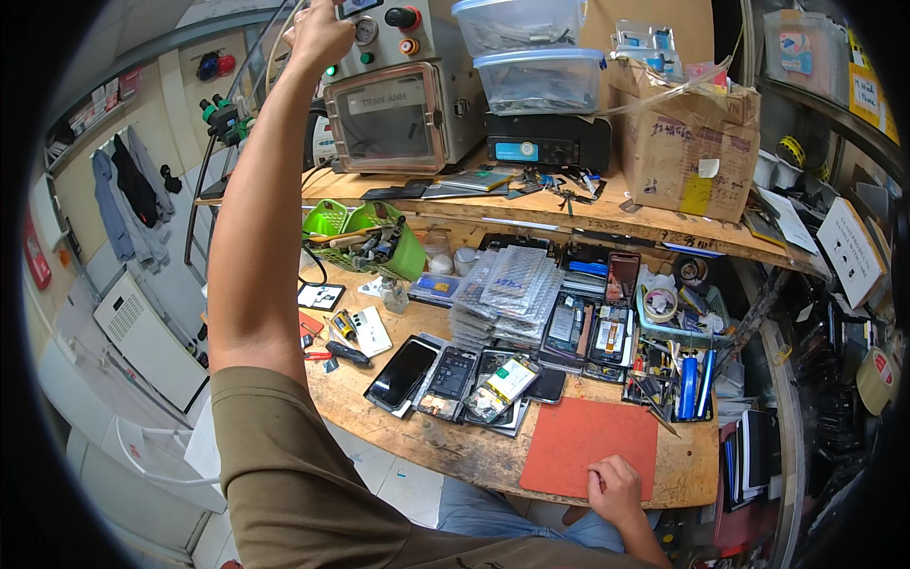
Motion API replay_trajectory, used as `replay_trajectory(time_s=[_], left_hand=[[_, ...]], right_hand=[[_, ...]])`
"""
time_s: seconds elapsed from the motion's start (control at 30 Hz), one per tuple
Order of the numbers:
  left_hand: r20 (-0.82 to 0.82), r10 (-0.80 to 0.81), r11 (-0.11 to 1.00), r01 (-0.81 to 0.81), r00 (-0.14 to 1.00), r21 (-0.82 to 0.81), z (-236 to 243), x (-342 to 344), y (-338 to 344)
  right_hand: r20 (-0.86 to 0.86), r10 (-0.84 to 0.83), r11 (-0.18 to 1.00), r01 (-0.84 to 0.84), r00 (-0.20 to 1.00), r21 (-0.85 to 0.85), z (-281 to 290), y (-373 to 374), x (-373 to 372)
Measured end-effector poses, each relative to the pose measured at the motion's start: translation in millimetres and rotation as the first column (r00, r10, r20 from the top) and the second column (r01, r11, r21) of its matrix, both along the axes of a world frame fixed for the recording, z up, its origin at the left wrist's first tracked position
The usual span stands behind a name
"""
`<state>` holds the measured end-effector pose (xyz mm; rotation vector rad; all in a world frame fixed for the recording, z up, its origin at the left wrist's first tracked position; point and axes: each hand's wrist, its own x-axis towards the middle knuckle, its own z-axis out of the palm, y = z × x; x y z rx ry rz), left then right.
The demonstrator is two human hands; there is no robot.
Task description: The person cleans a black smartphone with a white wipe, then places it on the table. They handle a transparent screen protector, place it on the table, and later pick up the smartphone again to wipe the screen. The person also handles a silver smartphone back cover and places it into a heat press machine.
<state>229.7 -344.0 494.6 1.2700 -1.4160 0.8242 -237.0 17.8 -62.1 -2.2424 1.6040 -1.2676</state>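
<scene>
My left arm is stretched up to the grey machine [464, 104] on the shelf. At the upper left corner of its control panel, my left hand [320, 38] is closed; what its fingers grip is hidden. Beside the hand are a round gauge [367, 31], a black knob [402, 18] and green buttons. The machine's clear-windowed door [387, 119] is closed. My right hand [614, 488] rests with curled fingers on the near edge of the red mat [588, 441], and no object shows in it. Left of the mat lie a black phone [403, 373] and several opened phones with batteries [450, 379].
Stacked bubble-wrap trays [507, 294], a green basket of tools [403, 251] and a teal basket of tape and parts [678, 318] crowd the bench's back. On the shelf sit plastic boxes [540, 81] and a cardboard box [687, 147]. A cluttered metal rack [791, 379] borders the right.
</scene>
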Motion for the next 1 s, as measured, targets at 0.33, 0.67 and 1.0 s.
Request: replay_trajectory(time_s=[0.33,0.67,1.0], left_hand=[[0.014,0.02,1.0,-0.021,1.0,0.013,-1,-4,2],[0.012,-0.017,1.0,0.017,1.0,0.024,1,1,-3],[-0.01,0.034,0.999,-0.033,0.999,0.034,2,-2,-12]], right_hand=[[-0.005,-0.003,1.0,0.004,1.0,0.022,0,0,1],[-0.006,0.003,1.0,-0.004,1.0,-0.003,1,0,1],[-0.008,-0.001,1.0,0.001,1.0,0.009,1,0,0]])
